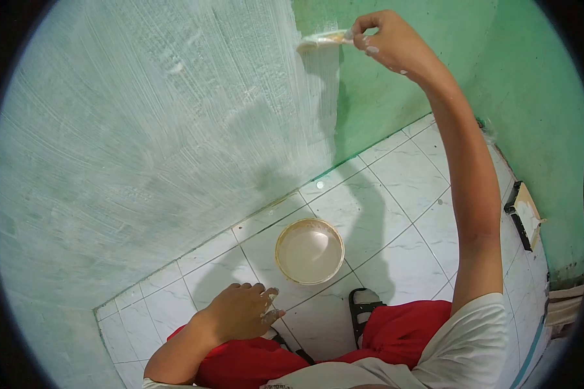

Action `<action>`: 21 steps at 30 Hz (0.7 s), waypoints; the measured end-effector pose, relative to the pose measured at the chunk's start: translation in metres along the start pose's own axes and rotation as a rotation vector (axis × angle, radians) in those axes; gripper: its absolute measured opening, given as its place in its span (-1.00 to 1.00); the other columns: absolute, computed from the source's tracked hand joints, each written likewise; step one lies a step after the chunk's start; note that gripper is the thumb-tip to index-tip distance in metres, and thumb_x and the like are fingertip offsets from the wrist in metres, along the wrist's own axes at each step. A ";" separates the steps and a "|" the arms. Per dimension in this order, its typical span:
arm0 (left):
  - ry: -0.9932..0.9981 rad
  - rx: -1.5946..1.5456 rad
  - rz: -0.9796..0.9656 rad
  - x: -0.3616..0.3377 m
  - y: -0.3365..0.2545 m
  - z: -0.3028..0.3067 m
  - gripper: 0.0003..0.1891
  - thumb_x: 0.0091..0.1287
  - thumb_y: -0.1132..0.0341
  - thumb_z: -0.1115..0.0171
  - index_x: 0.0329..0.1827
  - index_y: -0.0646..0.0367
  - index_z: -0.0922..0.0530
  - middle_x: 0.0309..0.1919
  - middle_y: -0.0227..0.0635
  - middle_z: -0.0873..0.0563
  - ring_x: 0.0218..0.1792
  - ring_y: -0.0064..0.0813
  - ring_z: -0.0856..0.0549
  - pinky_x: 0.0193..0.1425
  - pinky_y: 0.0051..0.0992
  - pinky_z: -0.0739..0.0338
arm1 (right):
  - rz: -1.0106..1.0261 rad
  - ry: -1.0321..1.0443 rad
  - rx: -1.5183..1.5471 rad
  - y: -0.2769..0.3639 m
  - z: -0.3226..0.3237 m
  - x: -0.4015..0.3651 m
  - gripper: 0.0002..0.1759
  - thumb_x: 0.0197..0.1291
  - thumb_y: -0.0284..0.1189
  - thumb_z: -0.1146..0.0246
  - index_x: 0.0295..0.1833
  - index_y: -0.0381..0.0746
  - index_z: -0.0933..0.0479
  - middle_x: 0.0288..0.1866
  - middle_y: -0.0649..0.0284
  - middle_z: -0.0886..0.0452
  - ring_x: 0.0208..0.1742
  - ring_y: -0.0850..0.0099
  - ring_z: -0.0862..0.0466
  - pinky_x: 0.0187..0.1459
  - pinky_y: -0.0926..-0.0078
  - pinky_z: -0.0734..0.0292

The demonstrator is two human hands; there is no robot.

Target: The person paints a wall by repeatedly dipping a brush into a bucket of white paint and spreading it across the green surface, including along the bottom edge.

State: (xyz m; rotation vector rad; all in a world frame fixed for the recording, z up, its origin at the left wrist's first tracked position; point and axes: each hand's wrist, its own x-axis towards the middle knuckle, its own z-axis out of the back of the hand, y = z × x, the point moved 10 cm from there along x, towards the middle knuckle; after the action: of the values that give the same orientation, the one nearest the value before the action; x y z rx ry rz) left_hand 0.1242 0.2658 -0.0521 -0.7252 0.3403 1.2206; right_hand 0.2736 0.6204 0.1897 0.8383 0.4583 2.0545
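My right hand point(386, 47) is raised against the wall at the top, its fingers closed on the handle of a paintbrush point(323, 41). The bristles touch the wall where white paint meets green. Dabs of white paint stick to the fingers and wrist. My left hand point(243, 311) hangs over my left knee, holding nothing, its fingers loosely apart and smeared with paint. A round tub of white paint point(310, 251) stands on the floor between the wall and my feet, without a lid. White brush strokes cover the wall point(162, 110) left of the brush.
Bare green wall point(396, 84) continues to the right into a corner. White tiles make up the floor point(402, 175). By the right wall lies a black-edged, paint-stained tray-like object point(525, 217). Folded cloth point(564, 305) lies at the far right. My sandalled foot point(365, 308) is close to the tub.
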 end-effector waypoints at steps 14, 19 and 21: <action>-0.057 -0.025 0.012 -0.002 0.002 0.008 -0.43 0.57 -0.04 -0.06 0.28 0.36 -0.57 0.03 0.06 -0.72 0.08 0.01 -0.69 0.28 -0.19 -0.53 | 0.406 -0.479 0.006 -0.058 -0.112 -0.059 -0.70 0.24 -0.50 -0.25 0.10 -0.22 -0.53 -0.26 -0.01 -0.57 -0.24 -0.02 -0.64 -0.24 0.04 -0.56; -0.052 -0.042 0.026 -0.002 0.001 0.011 -0.43 0.56 -0.05 -0.07 0.29 0.34 -0.57 0.01 0.06 -0.73 0.06 0.04 -0.70 0.27 -0.18 -0.53 | 0.258 -0.249 -0.013 -0.110 -0.174 -0.100 -0.65 0.24 -0.49 -0.28 0.14 -0.19 -0.49 -0.25 0.00 -0.58 -0.26 -0.04 -0.65 -0.23 0.04 -0.60; -0.023 -0.026 0.027 -0.002 -0.003 0.012 -0.41 0.58 -0.05 -0.02 0.33 0.35 -0.52 0.01 0.05 -0.73 0.08 0.00 -0.70 0.29 -0.18 -0.51 | 0.206 -0.158 -0.060 -0.130 -0.190 -0.115 -0.64 0.25 -0.49 -0.28 0.15 -0.19 -0.47 -0.23 -0.01 -0.59 -0.25 -0.05 -0.66 -0.22 0.02 -0.61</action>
State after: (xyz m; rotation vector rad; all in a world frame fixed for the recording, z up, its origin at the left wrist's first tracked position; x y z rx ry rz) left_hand 0.1250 0.2716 -0.0409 -0.7306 0.3164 1.2598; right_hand 0.2618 0.5973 -0.0666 1.0389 0.2297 2.1560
